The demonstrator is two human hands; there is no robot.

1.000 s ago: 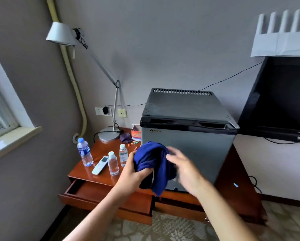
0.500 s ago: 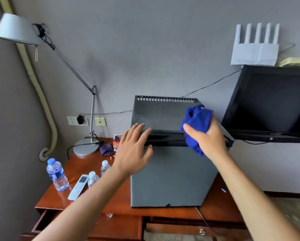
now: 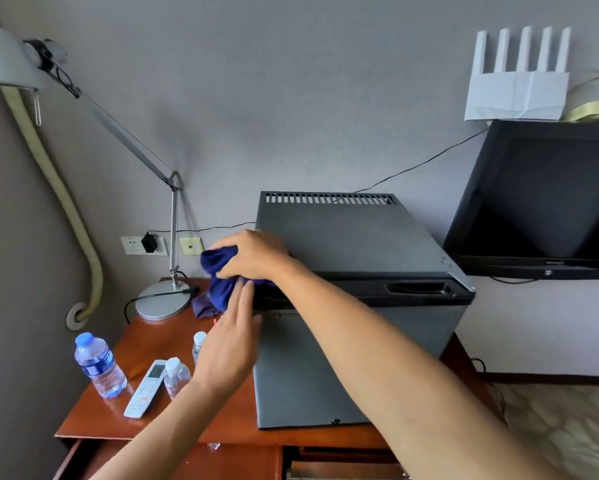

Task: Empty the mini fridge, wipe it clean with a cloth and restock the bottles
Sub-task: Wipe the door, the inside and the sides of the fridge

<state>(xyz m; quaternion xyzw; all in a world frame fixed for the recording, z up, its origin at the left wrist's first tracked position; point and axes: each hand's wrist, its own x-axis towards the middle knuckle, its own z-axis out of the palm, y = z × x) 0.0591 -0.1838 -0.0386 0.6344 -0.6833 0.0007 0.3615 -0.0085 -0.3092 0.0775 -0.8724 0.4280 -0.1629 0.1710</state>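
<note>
A grey mini fridge (image 3: 353, 358) stands on the wooden desk (image 3: 159, 341) with its door closed. My right hand (image 3: 256, 254) grips a blue cloth (image 3: 220, 275) at the fridge's top left front corner. Just below, my left hand (image 3: 232, 344) hovers with fingers spread, its fingertips close to the hanging cloth. Three water bottles stand on the desk left of the fridge: a large blue-capped one (image 3: 99, 365), a small one (image 3: 176, 375) and another small one (image 3: 198, 344) partly hidden behind my left hand.
A white remote (image 3: 145, 388) lies between the bottles. A desk lamp (image 3: 163, 299) stands at the back left, with a purple pouch (image 3: 204, 308) by its base. A black TV (image 3: 547, 202) hangs at the right. A desk drawer (image 3: 83, 459) stands open below.
My right hand has carried the cloth from the fridge's top right across to its top left corner. My left hand has dropped from the fridge's top edge to below the cloth.
</note>
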